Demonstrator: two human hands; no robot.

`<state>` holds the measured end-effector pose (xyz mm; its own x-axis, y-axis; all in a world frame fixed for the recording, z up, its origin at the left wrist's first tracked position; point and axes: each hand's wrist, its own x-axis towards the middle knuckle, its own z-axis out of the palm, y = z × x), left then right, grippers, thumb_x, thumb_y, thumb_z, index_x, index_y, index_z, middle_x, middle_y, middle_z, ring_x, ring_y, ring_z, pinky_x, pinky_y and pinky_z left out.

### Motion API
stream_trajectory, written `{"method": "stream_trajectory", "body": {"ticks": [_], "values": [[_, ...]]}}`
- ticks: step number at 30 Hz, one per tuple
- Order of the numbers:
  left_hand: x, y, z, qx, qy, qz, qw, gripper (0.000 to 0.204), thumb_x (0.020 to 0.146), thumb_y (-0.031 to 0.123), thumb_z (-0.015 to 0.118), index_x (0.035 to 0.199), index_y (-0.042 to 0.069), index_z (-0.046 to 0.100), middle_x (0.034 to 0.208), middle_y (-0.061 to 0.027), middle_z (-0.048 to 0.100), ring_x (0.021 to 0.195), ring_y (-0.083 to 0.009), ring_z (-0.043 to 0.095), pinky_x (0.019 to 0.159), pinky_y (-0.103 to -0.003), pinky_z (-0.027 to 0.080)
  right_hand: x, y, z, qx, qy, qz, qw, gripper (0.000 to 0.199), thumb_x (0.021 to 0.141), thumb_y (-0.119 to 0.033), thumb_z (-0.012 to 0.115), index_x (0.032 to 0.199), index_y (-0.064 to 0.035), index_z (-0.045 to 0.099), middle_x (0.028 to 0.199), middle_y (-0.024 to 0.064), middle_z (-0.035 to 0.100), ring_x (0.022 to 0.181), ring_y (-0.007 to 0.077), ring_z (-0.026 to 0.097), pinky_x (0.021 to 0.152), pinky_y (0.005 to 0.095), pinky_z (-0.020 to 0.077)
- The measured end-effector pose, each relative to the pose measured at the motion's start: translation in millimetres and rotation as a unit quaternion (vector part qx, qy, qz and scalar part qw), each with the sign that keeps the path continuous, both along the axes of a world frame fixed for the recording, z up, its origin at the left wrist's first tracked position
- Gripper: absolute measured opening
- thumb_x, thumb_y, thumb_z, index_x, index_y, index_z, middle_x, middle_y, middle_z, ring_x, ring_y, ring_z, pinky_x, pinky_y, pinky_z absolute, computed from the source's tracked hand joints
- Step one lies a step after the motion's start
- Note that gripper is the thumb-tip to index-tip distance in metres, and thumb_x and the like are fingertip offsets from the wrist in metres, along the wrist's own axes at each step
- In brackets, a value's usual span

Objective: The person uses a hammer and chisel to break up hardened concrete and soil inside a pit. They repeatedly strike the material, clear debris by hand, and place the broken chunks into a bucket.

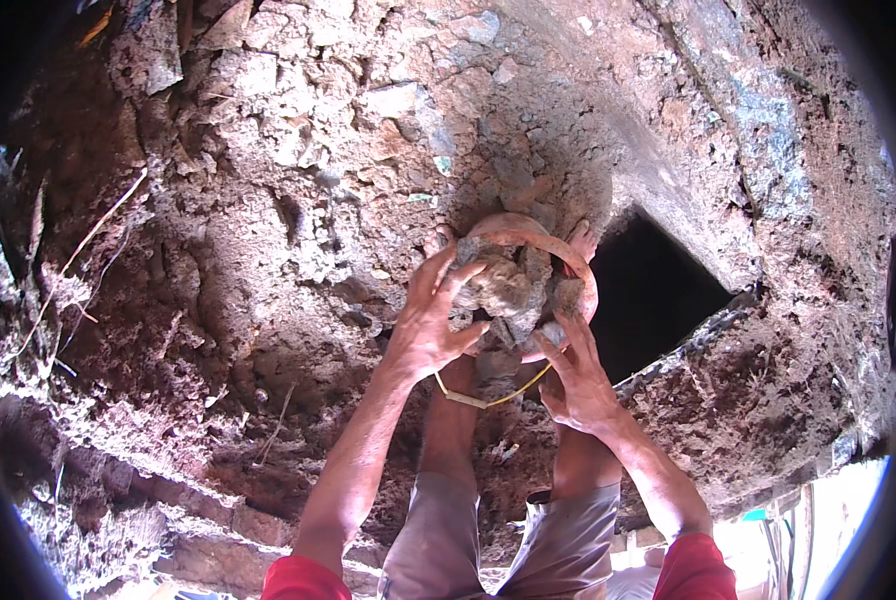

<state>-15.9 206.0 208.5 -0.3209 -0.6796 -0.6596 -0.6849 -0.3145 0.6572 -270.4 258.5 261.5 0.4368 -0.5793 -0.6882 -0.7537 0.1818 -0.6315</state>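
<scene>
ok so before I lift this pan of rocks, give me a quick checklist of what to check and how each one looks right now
1. Left hand on the load: ok, it presses on the rocks at the pan's near left side.
2. Right hand on the pan: ok, its fingers reach the near right rim.
3. Rocks settled inside the rim: not ok, they are heaped above it.
4. Feet clear: cannot tell, toes show just beyond the far rim, the rest hidden.
5. Dark hole to the right: not ok, it opens right beside the pan.
6. Yellow cord free: cannot tell, it hangs between the wrists.
</scene>
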Motion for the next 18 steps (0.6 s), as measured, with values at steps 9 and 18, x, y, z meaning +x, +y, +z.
{"method": "stream_trajectory", "body": {"ticks": [9, 18], "values": [[-17, -18, -23, -0.072, -0.026, -0.001, 0.997, 0.061, 0.08, 0.035, 0.074, 0.133, 0.016, 0.047, 0.141, -0.0142, 0.04, 0.131, -0.0358, 0.038, 0.107, -0.047, 0.037, 28, 44, -26, -0.05, -0.1, 0.195, 0.974, 0.041, 0.076, -0.017, 0.064, 0.115, -0.005, 0.058, 0.114, 0.0166, 0.058, 0.097, 0.0302, 0.063, 0.074, 0.0355, 0.0573], [-32, -21, -67, -0.119, 0.056, -0.045, 0.99, 0.022, 0.089, 0.028, 0.066, 0.103, 0.011, 0.064, 0.132, -0.0106, 0.052, 0.124, -0.0297, 0.048, 0.104, -0.044, 0.04, 73, 117, -106, -0.068, -0.097, 0.478, 0.87, 0.039, 0.08, -0.018, 0.056, 0.116, -0.0046, 0.061, 0.109, 0.0139, 0.066, 0.074, 0.0233, 0.066, 0.061, 0.0311, 0.0532]]}}
